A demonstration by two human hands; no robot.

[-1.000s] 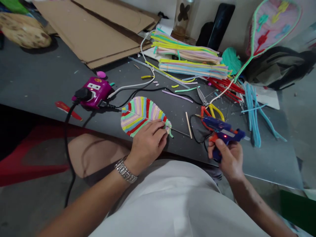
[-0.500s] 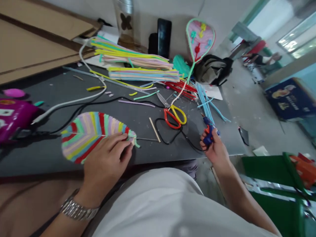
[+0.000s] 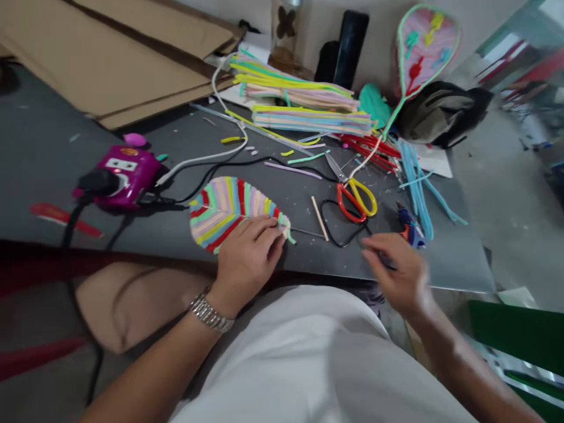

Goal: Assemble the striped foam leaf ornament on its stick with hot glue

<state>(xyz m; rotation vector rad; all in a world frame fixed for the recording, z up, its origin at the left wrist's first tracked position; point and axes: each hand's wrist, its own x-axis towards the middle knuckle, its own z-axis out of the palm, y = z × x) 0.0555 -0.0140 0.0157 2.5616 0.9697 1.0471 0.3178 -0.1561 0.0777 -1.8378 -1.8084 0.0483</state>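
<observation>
My left hand (image 3: 249, 249) lies across a leaf shape of striped pipe cleaners (image 3: 220, 205), thumb and fingers closed on it near its narrow end. A thin wire stem sticks out from that end towards a short wooden stick (image 3: 320, 218). My right hand (image 3: 396, 270) hovers near the table's front edge, slightly blurred, its thumb and fingers apart with nothing visible between them. Just beyond it a blue glue gun (image 3: 410, 228) lies on the table. Scissors (image 3: 350, 191) with red and yellow handles rest between the hands, farther back.
A purple power strip (image 3: 127, 176) with cords stands at left, a red-handled tool (image 3: 66, 218) beside it. Bundles of pipe cleaners (image 3: 308, 120) fill the back. Cardboard (image 3: 110, 64) leans at back left. A pink racket-shaped craft (image 3: 425, 53) and a bag (image 3: 440, 114) stand at back right.
My right hand has let go of the glue gun, which now lies on the table, and has drawn back from it. My left hand stays on the leaf. The view has swung left.
</observation>
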